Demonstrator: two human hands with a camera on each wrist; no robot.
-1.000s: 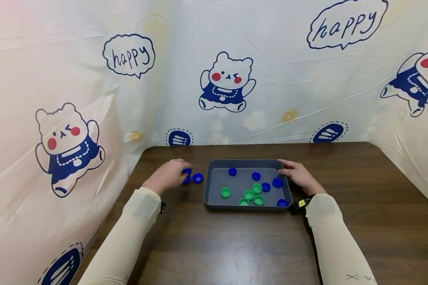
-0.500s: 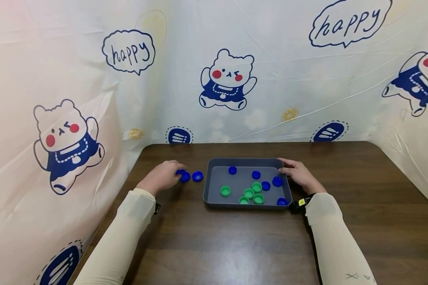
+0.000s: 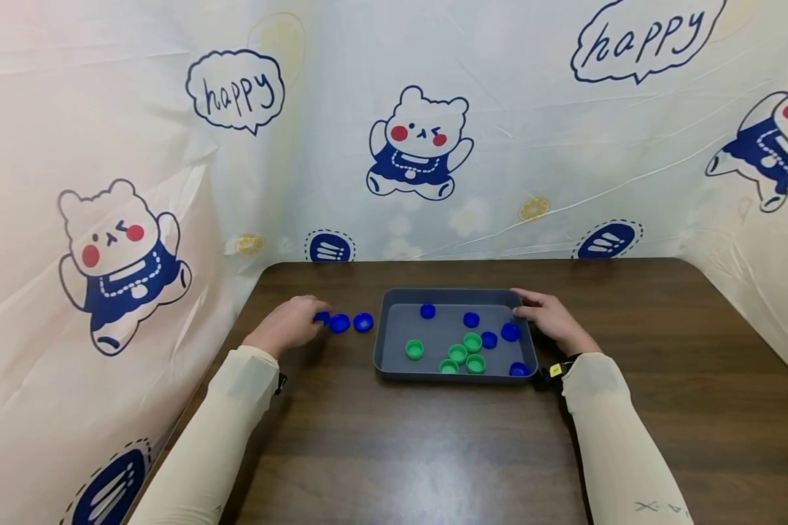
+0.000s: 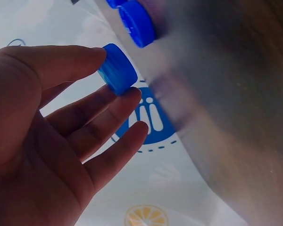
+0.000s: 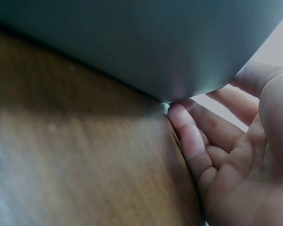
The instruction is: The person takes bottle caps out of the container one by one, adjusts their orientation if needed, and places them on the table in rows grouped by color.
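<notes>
Thumb and fingertips of my left hand [image 3: 285,324] pinch a blue bottle cap [image 4: 118,69] at the far left of the caps on the table. Two more blue caps lie in a row to its right, a nearer one [image 3: 339,323] and another [image 3: 363,322] beside the tray. The shallow grey tray [image 3: 456,294] holds several blue caps [image 3: 470,319] and several green caps [image 3: 414,350], spread apart. My right hand [image 3: 551,321] grips the tray's right end near the far corner, thumb on the rim; in the right wrist view its fingers reach the tray's underside corner [image 5: 179,89].
The brown wooden table [image 3: 433,452] has a far edge just behind the tray and a left edge close to my left forearm. A printed cloth curtain [image 3: 499,131] hangs behind and along both sides.
My left hand has slid leftward with the pinched cap, so the cap beside it now shows whole. My right hand and the tray stay in place.
</notes>
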